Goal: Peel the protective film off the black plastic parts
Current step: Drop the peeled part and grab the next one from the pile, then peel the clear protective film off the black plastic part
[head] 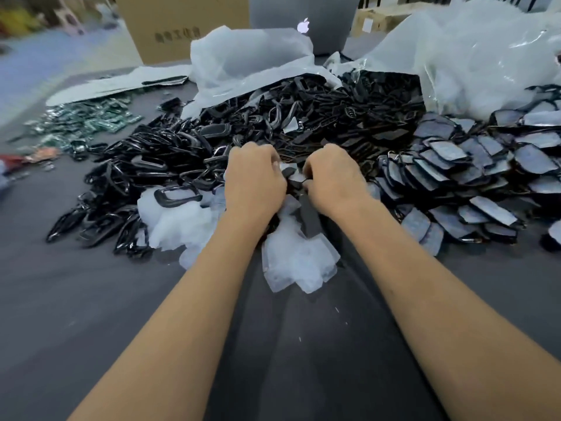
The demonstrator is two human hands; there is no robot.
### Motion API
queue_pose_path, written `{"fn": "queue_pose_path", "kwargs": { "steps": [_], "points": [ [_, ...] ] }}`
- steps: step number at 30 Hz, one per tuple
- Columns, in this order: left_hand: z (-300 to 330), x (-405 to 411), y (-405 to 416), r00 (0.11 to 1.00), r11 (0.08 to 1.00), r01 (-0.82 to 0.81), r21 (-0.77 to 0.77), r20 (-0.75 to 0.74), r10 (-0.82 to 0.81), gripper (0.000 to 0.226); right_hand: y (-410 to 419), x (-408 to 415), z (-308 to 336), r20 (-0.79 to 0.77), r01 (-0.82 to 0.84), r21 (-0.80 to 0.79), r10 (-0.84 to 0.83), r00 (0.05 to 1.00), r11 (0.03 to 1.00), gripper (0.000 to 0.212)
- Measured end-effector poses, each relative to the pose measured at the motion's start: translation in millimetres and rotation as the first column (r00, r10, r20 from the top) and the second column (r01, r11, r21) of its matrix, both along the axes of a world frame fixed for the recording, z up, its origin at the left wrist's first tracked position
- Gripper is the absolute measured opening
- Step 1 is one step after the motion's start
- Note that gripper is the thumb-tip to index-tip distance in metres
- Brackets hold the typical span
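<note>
Over the pile, left hand [253,180] and right hand [332,180] (fingers curled) pinch one black part [293,174].

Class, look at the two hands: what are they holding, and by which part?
Both the left hand and the right hand pinch one small black plastic part between them, at opposite ends; the exact fingertip contact is hidden.

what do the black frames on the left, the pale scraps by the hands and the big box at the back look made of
Black frames: glossy hard plastic, judging by sharp highlights. Pale scraps: thin translucent film, probably plastic; they lie crumpled and the dark table shows faintly through. Big box: matte brown cardboard, printed on the side.
</note>
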State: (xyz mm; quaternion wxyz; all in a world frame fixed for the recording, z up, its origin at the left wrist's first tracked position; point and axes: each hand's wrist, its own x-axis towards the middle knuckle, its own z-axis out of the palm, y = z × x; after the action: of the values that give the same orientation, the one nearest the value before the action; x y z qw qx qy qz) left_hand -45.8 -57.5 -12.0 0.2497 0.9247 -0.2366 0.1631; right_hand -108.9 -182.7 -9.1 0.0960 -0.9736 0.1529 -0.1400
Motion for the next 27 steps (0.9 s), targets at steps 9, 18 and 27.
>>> {"fn": "queue_pose_path", "kwargs": {
  "steps": [9, 18, 27],
  "points": [
    [0, 65, 25, 0.980, 0.946, -0.195, 0.260, 0.026, 0.196, 0.038, 21, 18, -11, 0.407, -0.043, 0.468, -0.172, 0.897, 0.883, 0.022],
    [9, 101, 4, 0.943, 0.950, -0.260, 0.171, -0.167, 0.288, 0.039, 17, 24, -25, 0.518, -0.180, 0.599, -0.206, 0.830, 0.780, 0.014],
    [30, 72, 21, 0.981, 0.884, -0.189, -0.428, -0.116, 0.153, 0.027, 14, 25, -23, 0.566, -0.478, 0.807, -0.227, 0.792, 0.346, 0.040]
  ]
}}
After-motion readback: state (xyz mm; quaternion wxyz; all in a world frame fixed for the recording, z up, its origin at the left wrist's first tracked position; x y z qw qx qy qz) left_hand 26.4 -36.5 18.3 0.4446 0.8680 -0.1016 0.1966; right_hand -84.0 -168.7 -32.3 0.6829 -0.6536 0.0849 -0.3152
